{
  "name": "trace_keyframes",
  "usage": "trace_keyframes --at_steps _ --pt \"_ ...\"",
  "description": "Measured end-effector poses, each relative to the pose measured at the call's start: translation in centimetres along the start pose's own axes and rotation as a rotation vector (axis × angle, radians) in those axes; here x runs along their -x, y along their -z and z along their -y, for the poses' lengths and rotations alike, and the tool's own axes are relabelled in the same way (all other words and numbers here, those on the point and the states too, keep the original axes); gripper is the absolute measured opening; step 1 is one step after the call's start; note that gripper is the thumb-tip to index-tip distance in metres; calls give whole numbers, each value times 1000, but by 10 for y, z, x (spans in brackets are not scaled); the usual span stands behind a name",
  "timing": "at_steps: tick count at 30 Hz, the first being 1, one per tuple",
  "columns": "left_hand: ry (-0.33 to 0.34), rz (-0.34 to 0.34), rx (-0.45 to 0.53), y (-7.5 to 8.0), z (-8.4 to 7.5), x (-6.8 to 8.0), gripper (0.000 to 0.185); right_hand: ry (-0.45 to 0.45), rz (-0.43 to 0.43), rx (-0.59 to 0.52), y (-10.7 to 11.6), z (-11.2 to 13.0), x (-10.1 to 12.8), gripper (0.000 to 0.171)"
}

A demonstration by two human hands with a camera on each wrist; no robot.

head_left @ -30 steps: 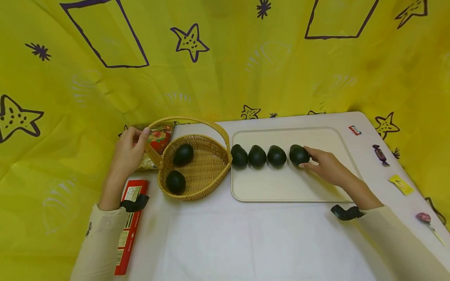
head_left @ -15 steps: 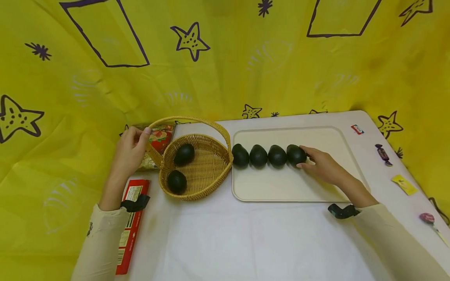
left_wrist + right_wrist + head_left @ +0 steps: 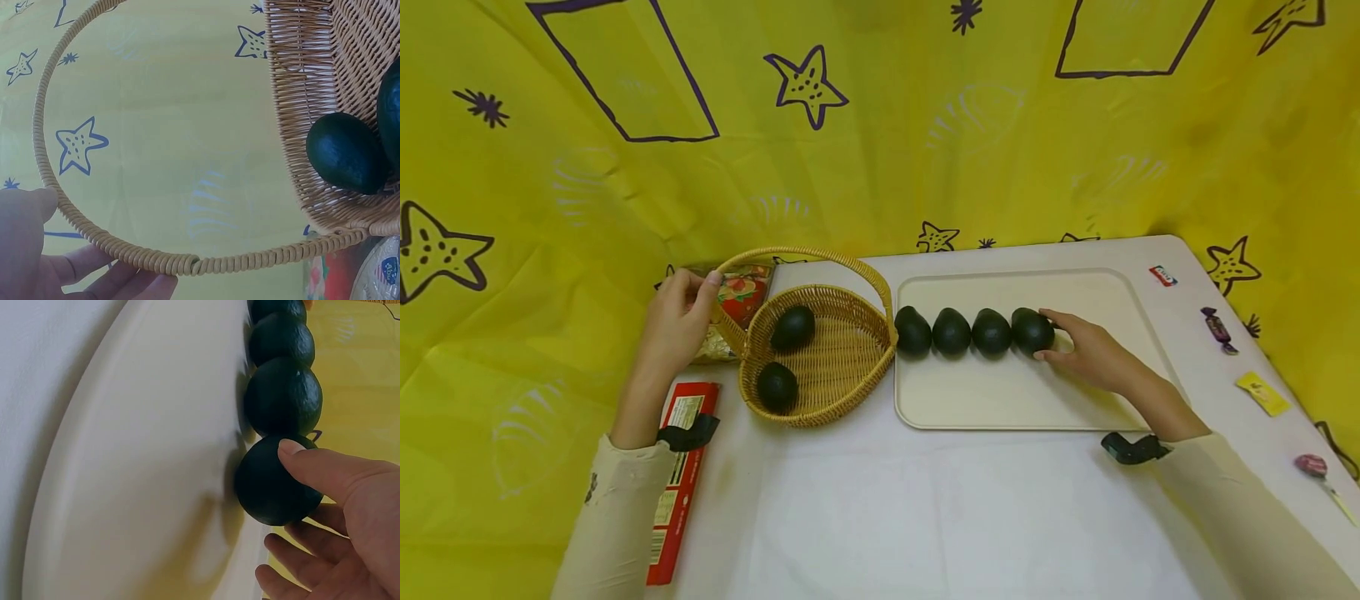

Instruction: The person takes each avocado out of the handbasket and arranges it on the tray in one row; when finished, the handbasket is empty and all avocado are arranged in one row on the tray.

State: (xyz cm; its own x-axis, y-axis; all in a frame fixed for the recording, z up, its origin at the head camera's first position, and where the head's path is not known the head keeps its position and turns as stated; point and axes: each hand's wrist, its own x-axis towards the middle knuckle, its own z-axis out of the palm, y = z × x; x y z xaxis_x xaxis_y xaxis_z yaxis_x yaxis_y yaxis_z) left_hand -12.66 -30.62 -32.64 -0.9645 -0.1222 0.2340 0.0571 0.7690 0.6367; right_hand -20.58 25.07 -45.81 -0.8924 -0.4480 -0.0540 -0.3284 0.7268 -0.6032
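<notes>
**Six avocados: two in the basket, four in a row on the tray**

At the far left a red box (image 3: 673, 479) lies on the white table (image 3: 925, 517), partly under the left sleeve. The left hand (image 3: 676, 327) reaches forward from a cream sleeve, wrist strap on, and grips the handle (image 3: 805, 252) of one wicker basket (image 3: 842, 367): thumb on top, fingers curled under the coiled hoop near its left foot. The left wrist view shows the fingers (image 3: 94, 275) wrapped beneath the handle. Behind the hand sits one shiny snack bag (image 3: 741, 293) printed with fruit.

Two avocados lie in the basket, one at the back (image 3: 793, 327) and one at the front left (image 3: 777, 387), apart from each other. They are dark green, almost black, egg-shaped and matt.

Just right of the basket is one cream tray (image 3: 1000, 400). Four avocados stand on it in a straight row, each touching the next, the first (image 3: 912, 332) against the tray's left rim. The right hand (image 3: 1093, 354) lies low over the tray, forearm angled in from the lower right. Its thumb and fingers are curled round the rightmost avocado (image 3: 1032, 330), which rests on the tray; the right wrist view shows the thumb tip on its skin.

At the right edge of the table lie four small sweets: a red-and-white one (image 3: 1162, 276), a purple one (image 3: 1217, 328), a yellow one (image 3: 1263, 393) and a lollipop (image 3: 1311, 469).
</notes>
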Motion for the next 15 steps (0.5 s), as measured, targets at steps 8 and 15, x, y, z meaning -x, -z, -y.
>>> trace_keyframes --at_steps 8,15 --pt "7 6 3 1 0 0 58 -2 14 12 4 5 0 87" --pt "12 6 1 1 0 -1 58 19 11 0 8 31 -1 84"
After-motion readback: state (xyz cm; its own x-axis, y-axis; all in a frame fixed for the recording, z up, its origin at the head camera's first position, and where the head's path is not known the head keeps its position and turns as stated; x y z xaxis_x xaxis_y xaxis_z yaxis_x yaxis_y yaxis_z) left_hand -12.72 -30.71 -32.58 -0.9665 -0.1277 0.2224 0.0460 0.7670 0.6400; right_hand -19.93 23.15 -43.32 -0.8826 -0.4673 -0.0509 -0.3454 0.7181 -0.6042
